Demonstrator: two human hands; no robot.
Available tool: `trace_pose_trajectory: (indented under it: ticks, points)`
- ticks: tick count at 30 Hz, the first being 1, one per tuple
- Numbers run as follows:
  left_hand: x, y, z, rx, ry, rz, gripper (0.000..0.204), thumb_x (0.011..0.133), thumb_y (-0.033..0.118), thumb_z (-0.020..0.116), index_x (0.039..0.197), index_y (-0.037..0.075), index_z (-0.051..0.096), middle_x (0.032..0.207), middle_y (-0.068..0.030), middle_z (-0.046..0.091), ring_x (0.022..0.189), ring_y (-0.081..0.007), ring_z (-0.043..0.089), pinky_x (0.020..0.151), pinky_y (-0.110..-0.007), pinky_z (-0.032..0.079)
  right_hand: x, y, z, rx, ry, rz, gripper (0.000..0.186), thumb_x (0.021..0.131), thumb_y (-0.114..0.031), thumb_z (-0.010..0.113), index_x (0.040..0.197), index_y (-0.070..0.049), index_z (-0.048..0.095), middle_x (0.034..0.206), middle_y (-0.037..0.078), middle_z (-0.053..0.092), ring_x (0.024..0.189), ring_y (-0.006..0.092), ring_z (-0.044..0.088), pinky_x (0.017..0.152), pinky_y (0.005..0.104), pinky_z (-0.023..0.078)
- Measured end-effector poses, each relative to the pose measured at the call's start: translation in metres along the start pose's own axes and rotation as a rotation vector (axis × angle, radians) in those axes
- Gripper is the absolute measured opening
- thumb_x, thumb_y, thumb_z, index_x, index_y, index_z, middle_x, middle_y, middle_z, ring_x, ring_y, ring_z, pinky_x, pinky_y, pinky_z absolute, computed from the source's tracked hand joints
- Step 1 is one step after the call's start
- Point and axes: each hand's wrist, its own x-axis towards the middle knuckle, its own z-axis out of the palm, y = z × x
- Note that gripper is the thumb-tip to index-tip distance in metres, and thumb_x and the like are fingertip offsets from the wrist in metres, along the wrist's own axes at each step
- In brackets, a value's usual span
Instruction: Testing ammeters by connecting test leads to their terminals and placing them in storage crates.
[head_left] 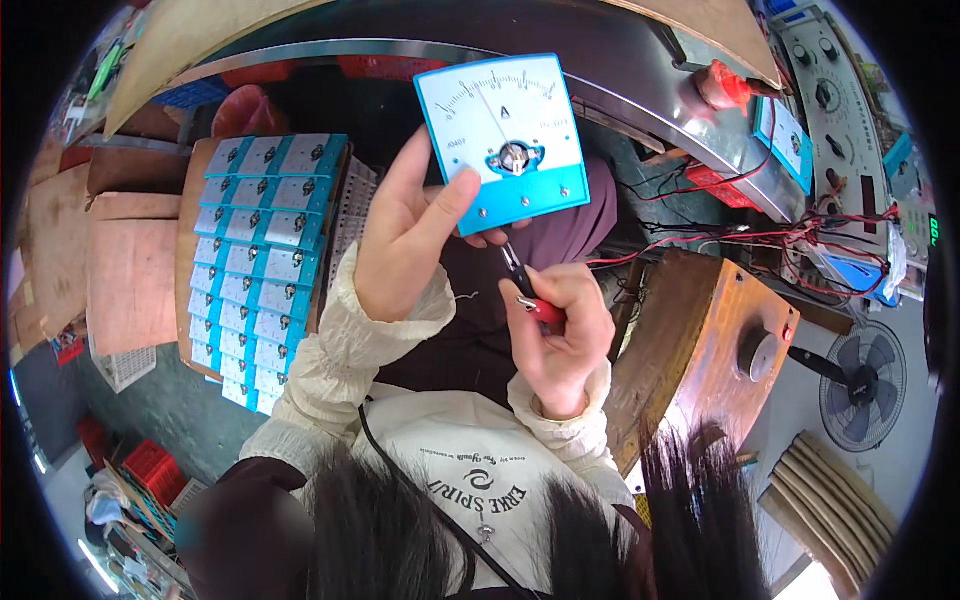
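Note:
My left hand (pixel 405 230) grips an analog ammeter (pixel 505 115) by its left side, thumb on the front and fingers behind. The meter has a white dial, a thin needle, a blue frame and an exposed round movement at its lower middle. Just below the meter, my right hand (pixel 565 330) is closed on a pair of test leads (pixel 545 308), one red and one black. Their forked metal tips point up at the meter's lower edge; whether they touch its back cannot be seen. A red wire runs from that hand to the right.
Rows of similar blue-framed meters (pixel 262 260) lie on a board at the left. To the right are a wooden box (pixel 690 340) with a round black knob, tangled red and black wires (pixel 800 240), a test instrument (pixel 835 120), and a fan (pixel 862 385). A metal-edged bench (pixel 660 120) runs ahead.

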Motion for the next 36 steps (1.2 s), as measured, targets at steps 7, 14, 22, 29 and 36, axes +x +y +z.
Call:
trace_pose_trajectory:
  ticks: [7,14,22,29,36]
  points:
    - [-0.001,-0.02,-0.01,0.009,-0.018,0.074,0.058,0.104,0.011,0.054,0.154,-0.002,0.029,0.136,-0.0141,0.059,0.113,-0.0182,0.065,0.093,-0.03,0.053,0.008,0.01,0.02,-0.058,-0.073,0.111,0.032,0.074,0.006,0.084,0.098,0.002,0.063,0.083,0.007,0.062,0.07,0.0116,0.059,0.061,0.024,0.047]
    - [0.002,-0.027,-0.027,0.018,0.036,-0.074,0.059,0.104,0.021,0.055,0.155,0.006,0.031,0.118,-0.0099,0.068,0.081,-0.0182,0.07,0.065,-0.025,0.051,-0.004,0.008,0.015,0.32,0.062,0.504,0.036,0.078,0.012,0.08,0.105,0.001,0.06,0.103,0.005,0.061,0.085,0.008,0.058,0.075,0.0205,0.05]
    - [0.001,-0.027,-0.029,0.056,0.057,-0.059,0.058,0.104,0.022,0.055,0.155,0.005,0.033,0.117,-0.0108,0.069,0.083,-0.0182,0.07,0.064,-0.025,0.052,0.008,0.022,0.002,-0.027,0.017,0.182,0.022,0.076,0.008,0.083,0.088,0.002,0.065,0.081,0.007,0.064,0.07,0.0132,0.061,0.066,0.0244,0.049]
    - [0.001,-0.03,-0.024,0.032,0.039,-0.057,0.07,0.101,0.018,0.061,0.158,0.002,0.025,0.126,-0.0079,0.065,0.094,-0.011,0.068,0.062,-0.021,0.053,0.013,0.025,0.013,-0.085,0.088,0.184,0.024,0.075,0.005,0.085,0.089,0.001,0.066,0.082,0.008,0.066,0.062,0.0138,0.059,0.057,0.0252,0.049]
    - [0.004,-0.036,-0.009,0.087,0.01,-0.098,0.065,0.101,0.015,0.059,0.157,0.002,0.028,0.125,-0.0072,0.065,0.095,-0.0107,0.067,0.065,-0.023,0.054,0.012,0.022,-0.005,-0.145,0.148,0.2,0.055,0.066,-0.003,0.091,0.112,0.0,0.061,0.113,0.013,0.061,0.095,0.0232,0.061,0.076,0.0313,0.051]
